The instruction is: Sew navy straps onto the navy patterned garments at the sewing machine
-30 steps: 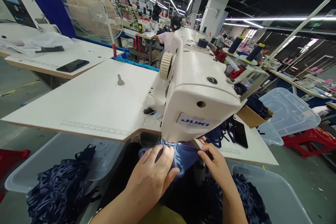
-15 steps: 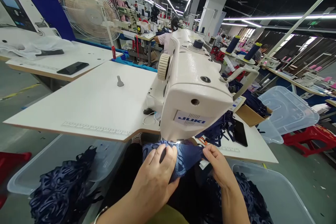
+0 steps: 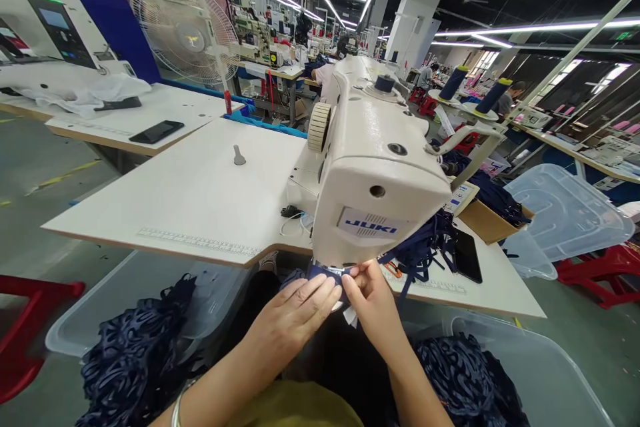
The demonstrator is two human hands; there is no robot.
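Under the head of the white sewing machine (image 3: 375, 187), a navy fabric piece (image 3: 324, 271) lies at the needle area, mostly covered by the hands and the machine. My left hand (image 3: 300, 310) rests on it with fingers stretched out flat, its thumb tucked out of sight. Close to the needle, my right hand (image 3: 371, 300) pinches the fabric's right side between thumb and fingers. A small white label (image 3: 351, 316) hangs below, between the two hands. The machine's lamp lights the spot just ahead of my fingertips.
Navy straps (image 3: 425, 243) and a phone (image 3: 467, 255) lie on the table right of the machine. Clear bins with navy pieces stand below left (image 3: 65, 327) and right (image 3: 560, 360). A grey metal piece (image 3: 239, 155) lies on the white tabletop (image 3: 200, 193).
My right hand has moved left and in towards the needle, close to my left hand. The stretched blue fabric between them is now mostly hidden, and the white label shows more clearly.
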